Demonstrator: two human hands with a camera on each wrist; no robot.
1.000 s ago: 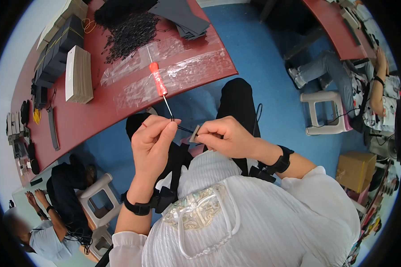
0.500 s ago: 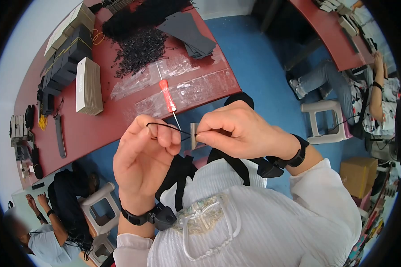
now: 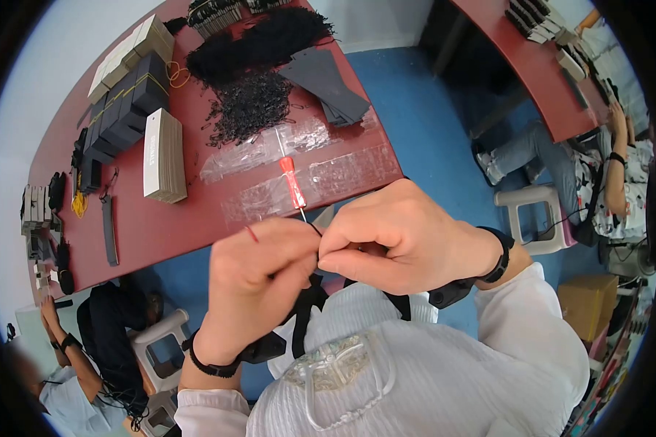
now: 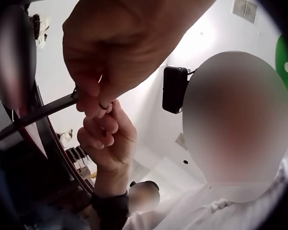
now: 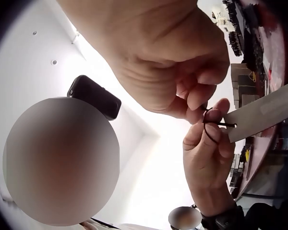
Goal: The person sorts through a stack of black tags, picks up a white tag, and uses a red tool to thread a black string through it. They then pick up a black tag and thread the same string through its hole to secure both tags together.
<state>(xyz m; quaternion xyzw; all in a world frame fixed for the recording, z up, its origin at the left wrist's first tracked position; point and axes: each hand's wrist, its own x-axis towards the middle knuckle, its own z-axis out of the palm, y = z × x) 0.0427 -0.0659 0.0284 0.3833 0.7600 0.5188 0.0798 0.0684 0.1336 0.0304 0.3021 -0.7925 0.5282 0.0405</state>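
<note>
Both hands meet just off the table's near edge. My left hand (image 3: 259,273) pinches a thin black cord (image 5: 224,124) between bent fingers and thumb. The cord passes through a hole at the end of a long grey tag (image 5: 266,111), and a loop of it lies across the left thumb in the right wrist view. Against those fingertips, my right hand (image 3: 408,237) pinches the cord too, its other fingers curled in. A red-handled hook tool (image 3: 292,182) lies on the table, its metal shaft pointing at the hands and its near tip hidden by them.
On the red table (image 3: 149,226) lie a heap of black cord loops (image 3: 251,105), fanned dark tags (image 3: 328,87), a stack of pale tags (image 3: 164,160) and bundled dark stacks (image 3: 127,109). Other people sit at both sides, near plastic stools (image 3: 528,200).
The left hand was at the hook's tip, then spread with the cord looped over its fingers; now it is curled in against the right hand. The tag swung to point away from me.
</note>
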